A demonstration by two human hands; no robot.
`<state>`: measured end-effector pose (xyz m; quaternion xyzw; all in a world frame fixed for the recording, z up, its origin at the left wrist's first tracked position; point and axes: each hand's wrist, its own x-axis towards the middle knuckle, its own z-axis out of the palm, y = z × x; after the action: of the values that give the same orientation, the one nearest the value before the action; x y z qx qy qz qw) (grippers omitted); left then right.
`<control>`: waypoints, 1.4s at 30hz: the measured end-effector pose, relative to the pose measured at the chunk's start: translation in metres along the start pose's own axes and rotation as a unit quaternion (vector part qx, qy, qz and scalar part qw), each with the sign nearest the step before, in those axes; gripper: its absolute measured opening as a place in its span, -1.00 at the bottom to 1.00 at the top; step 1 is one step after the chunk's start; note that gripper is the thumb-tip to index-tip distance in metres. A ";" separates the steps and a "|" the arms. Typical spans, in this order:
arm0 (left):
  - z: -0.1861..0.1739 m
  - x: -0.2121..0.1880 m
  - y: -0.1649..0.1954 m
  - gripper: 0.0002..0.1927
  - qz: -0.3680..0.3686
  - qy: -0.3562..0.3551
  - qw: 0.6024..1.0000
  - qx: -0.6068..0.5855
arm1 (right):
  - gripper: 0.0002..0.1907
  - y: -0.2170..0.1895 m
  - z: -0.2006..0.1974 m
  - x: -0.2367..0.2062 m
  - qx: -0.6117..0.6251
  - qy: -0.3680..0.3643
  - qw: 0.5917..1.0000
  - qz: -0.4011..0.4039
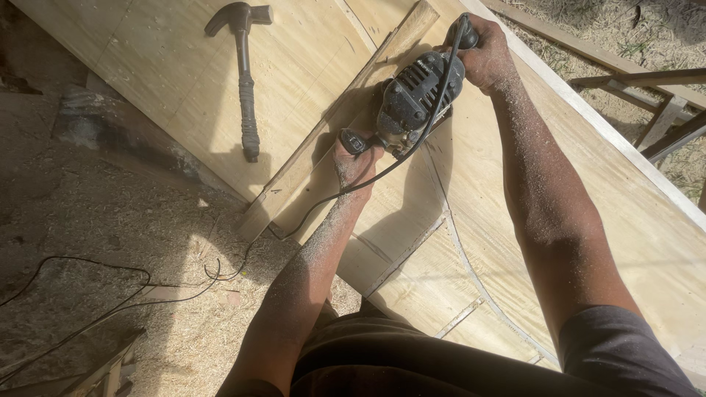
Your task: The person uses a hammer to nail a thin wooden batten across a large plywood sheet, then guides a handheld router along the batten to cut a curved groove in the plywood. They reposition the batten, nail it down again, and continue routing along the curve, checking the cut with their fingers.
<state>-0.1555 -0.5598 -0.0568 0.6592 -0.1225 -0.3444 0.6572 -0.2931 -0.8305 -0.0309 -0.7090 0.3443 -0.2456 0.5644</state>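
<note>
A black corded power saw (414, 99) rests on a pale plywood sheet (309, 51). My left hand (354, 160) grips its near side handle. My right hand (482, 55) is closed around the far handle. Both forearms are dusted with sawdust. The tool sits beside a long wooden batten (331, 125) lying diagonally on the sheet. A curved cut line (456, 242) runs across the plywood below the tool. The saw's black cord (316, 209) trails down off the sheet's edge.
A black claw hammer (245, 73) lies on the plywood at upper left. Sawdust covers the ground (110, 220) at left, where the cord loops. Timber pieces (662, 110) stand at the right edge. A wooden frame (103, 371) shows at bottom left.
</note>
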 end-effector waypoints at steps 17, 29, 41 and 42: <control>-0.006 0.010 -0.041 -0.61 -0.055 -0.054 0.939 -0.334 | -0.79 0.004 -0.001 -0.015 0.030 0.003 0.999 -0.020; -0.012 0.012 -0.050 -0.61 0.095 -0.062 0.992 -0.063 | -0.80 0.005 0.003 -0.020 0.046 0.021 0.999 -0.007; -0.017 0.004 -0.020 -0.62 0.097 -0.046 0.991 0.085 | -0.78 0.001 0.008 -0.026 0.063 0.021 0.998 -0.024; -0.019 0.004 -0.019 -0.62 0.098 -0.047 0.989 0.097 | -0.77 0.001 0.008 -0.027 0.058 0.022 0.998 -0.028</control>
<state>-0.1461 -0.5454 -0.0778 0.6877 -0.2502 -0.2960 0.6139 -0.3045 -0.8048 -0.0330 -0.6787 0.3222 -0.2965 0.5896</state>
